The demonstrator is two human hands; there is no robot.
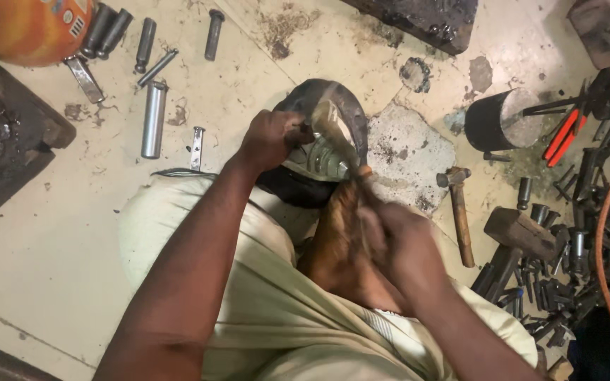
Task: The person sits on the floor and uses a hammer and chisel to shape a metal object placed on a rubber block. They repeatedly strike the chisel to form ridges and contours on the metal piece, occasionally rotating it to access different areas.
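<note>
The dark metal ring (351,116) (rigid, probably heavy) is clamped at its rim by the left hand (270,137); a brush (337,134) is gripped by the right hand (397,240).

Floor layout around the seated person

The round metal part (319,141) lies centre, with the left hand (270,137) on its left edge and the right hand (397,240) below it. Steel pins (153,116) lie to the left, the hammer (458,212) to the right, and the cylinder (499,120) beyond the hammer.
</note>
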